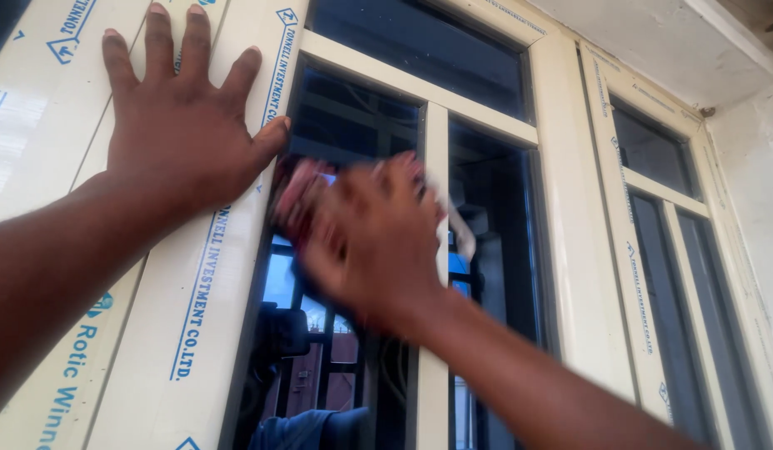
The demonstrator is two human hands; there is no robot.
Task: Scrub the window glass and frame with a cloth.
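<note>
Bracing yourself, your left hand (180, 125) lies flat with fingers spread on the cream window frame (195, 275). Your right hand (371, 242), blurred, presses a pale cloth (460, 233) against the dark glass pane (353, 125), fingers apparently closed around it.

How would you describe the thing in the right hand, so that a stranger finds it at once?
Start at the cream window frame where the left hand lies flat. On the dark glass pane just beside it, the blurred right hand presses a cloth. It is reddish and crumpled, the only soft thing there.
</note>
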